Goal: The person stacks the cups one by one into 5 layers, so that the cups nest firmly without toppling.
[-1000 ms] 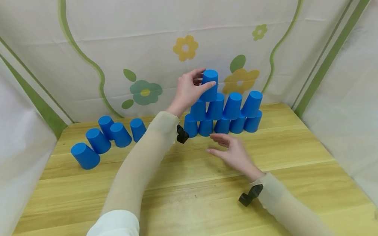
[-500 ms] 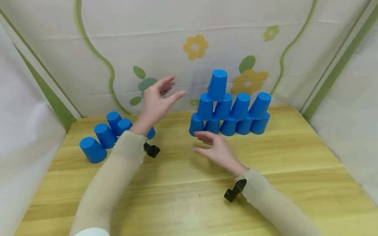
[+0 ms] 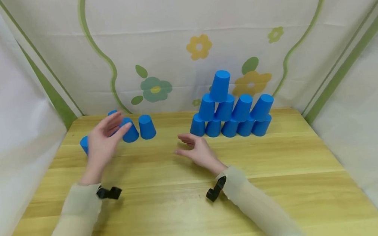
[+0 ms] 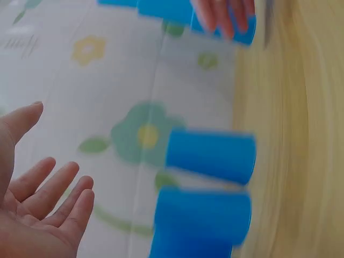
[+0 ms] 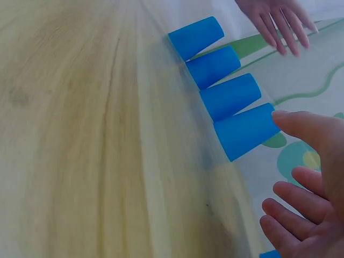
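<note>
On the right stands a pyramid of upside-down blue cups [image 3: 230,128]: a row on the table, a second row above it, and a single cup [image 3: 220,86] on top at the left. Loose blue cups [image 3: 147,127] stand upside down at the left, some partly hidden behind my left hand [image 3: 102,141]. That hand hovers over them with spread fingers [image 4: 59,188] and holds nothing. My right hand [image 3: 198,151] is held above the table in front of the pyramid's left end, fingers relaxed and nothing in its grasp.
The wooden table [image 3: 190,215] ends at a white curtain with printed flowers [image 3: 199,46] behind the cups. White curtain sides [image 3: 10,122] rise at left and right. Each wrist carries a black camera mount [image 3: 109,192].
My left hand has let go of the top cup, leaving it on the second row, and has swung left and down to the loose cups. My right hand has shifted left.
</note>
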Motion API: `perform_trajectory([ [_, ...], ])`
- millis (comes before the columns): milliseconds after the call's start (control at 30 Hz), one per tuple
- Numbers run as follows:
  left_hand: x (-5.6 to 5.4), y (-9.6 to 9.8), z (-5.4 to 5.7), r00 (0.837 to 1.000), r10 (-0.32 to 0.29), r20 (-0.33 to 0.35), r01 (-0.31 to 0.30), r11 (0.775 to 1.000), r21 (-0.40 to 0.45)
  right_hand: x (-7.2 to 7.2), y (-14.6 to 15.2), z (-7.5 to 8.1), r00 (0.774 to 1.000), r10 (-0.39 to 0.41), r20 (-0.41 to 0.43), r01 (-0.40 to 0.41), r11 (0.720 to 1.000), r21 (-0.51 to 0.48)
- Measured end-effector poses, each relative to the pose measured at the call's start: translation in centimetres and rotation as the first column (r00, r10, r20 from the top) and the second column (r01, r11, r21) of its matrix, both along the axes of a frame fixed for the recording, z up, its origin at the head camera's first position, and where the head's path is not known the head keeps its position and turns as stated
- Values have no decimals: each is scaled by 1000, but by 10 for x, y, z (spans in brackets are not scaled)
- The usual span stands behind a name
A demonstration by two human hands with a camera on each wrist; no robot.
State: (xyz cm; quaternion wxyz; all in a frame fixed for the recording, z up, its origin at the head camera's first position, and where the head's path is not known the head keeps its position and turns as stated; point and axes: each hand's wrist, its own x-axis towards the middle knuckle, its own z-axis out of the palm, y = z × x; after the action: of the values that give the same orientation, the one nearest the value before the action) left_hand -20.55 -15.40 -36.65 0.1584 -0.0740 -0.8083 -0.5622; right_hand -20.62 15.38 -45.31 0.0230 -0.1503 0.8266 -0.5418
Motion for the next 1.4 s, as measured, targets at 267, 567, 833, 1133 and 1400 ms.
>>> perform_trajectory([
  [267, 31, -73, -3, 977, 190, 95, -195, 980, 49, -8, -16, -5, 1000, -13, 21, 13, 1000, -15],
  [567, 31, -108, -24, 948, 176, 264, -172, 984, -37, -30, -42, -13, 999, -18, 49, 24, 993, -117],
  [833, 17, -105, -46, 913, 100, 395, -77, 994, -74, -57, -77, 4, 999, 11, 39, -13, 999, 47],
  [1133, 12, -106, -60, 913, 203, 353, -163, 976, -142, -80, -109, 21, 997, 74, 39, -78, 990, 121],
  [1400, 14, -102, -60, 921, 203, 332, -158, 975, -159, -81, -118, 27, 993, 48, -105, -24, 977, 214],
])
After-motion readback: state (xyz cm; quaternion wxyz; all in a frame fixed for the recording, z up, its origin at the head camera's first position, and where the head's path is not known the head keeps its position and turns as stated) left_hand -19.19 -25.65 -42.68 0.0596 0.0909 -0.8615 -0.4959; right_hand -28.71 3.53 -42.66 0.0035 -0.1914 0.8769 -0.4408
